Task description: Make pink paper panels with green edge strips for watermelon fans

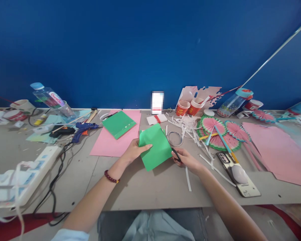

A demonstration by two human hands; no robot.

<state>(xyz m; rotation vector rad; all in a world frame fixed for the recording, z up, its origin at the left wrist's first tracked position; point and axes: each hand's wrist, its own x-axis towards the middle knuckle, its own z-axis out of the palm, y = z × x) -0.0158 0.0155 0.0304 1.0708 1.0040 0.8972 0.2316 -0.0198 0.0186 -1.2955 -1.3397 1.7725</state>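
Centrally, we see the green sheet (155, 150), apparently raised off the tabletop (150, 195), with shadow below. Our left grip (135, 150) is closed on its left edge, thumb across the upper face, fingers hidden underneath. Our right grip (184, 158) is curled round the black handle of what we take to be scissors (176, 154), at the sheet's right corner; we cannot tell how far the blades are parted. Thus the sheet lies between our grips, directly left of the right one; its longer axis appears to run away from us, the far end leaning left. The left grip is the nearer, being in contact.

Outward, we note a ring (175, 138) just beyond the right grip and white strips (188, 129) behind it. Farther left, a green card (119, 125) rests on pink paper (102, 146), with a glue gun (83, 130) beside them; farther right lie fans (213, 127) and a phone (251, 190).
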